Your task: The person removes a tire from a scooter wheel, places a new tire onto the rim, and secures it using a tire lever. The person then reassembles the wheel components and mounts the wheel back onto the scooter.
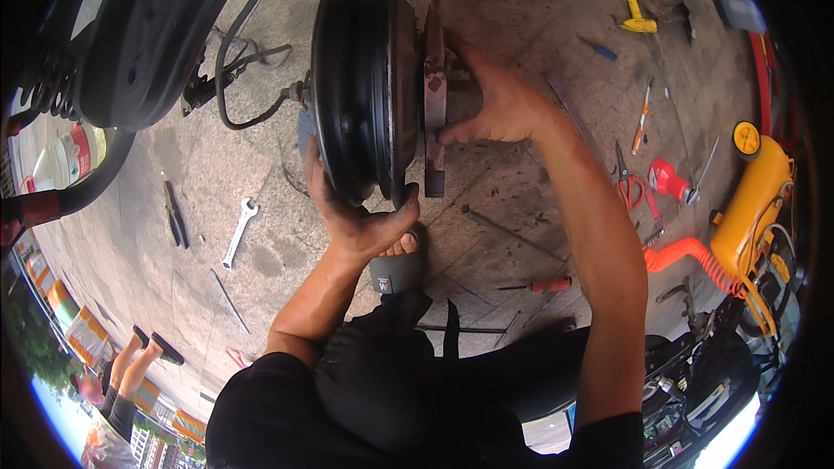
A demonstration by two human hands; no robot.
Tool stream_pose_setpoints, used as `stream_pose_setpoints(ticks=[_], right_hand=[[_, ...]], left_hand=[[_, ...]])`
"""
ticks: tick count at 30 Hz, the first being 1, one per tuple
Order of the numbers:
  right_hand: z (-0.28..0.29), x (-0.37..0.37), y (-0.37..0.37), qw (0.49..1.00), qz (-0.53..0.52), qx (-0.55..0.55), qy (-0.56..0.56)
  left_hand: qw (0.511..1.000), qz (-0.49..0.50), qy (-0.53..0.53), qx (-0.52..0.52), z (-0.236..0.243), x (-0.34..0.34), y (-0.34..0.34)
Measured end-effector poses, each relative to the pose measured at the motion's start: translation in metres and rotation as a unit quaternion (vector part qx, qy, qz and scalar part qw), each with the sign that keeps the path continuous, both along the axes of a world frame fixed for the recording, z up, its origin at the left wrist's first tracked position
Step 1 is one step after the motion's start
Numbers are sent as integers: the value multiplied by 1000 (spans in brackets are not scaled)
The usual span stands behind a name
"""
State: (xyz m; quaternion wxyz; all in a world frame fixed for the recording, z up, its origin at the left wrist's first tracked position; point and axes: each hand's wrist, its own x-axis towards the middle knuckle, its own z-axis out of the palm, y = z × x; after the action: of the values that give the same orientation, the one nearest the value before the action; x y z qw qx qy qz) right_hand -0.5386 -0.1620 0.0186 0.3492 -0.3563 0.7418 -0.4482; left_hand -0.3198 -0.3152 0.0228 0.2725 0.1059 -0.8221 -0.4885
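Observation:
A black wheel rim (352, 78) with a deep groove stands on edge in front of me, a cable running from its axle on the left side. Under its lower edge my left hand (360, 221) is closed round the rim, thumb on the near right side. Against or close beside the rim's right face is a flat, worn reddish-grey metal bar (435, 91). My right hand (495, 100) grips this bar from the right, with the thumb on its near part. Some of the fingers are hidden behind it.
On the paving left lie a wrench (240, 233) and pliers (175, 215). A yellow hammer (636, 13), scissors (627, 182), a red-handled screwdriver (547, 284) and an orange air tank (754, 208) with coiled hose are right. A vehicle part (156, 35) overhangs upper left. A person (130, 382) is lower left.

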Motion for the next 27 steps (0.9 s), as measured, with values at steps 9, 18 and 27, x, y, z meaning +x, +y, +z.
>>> stream_pose_setpoints(ticks=[9,18,27], right_hand=[[-3,24,5,977,-41,7,208],[-2,-1,-12,982,-94,66,-150],[-26,7,55,945,-320,-48,-47]], left_hand=[[1000,3,-25,-3,2,6,1],[998,14,-61,-5,16,-12,-1],[995,32,-25,-89,5,1,0]])
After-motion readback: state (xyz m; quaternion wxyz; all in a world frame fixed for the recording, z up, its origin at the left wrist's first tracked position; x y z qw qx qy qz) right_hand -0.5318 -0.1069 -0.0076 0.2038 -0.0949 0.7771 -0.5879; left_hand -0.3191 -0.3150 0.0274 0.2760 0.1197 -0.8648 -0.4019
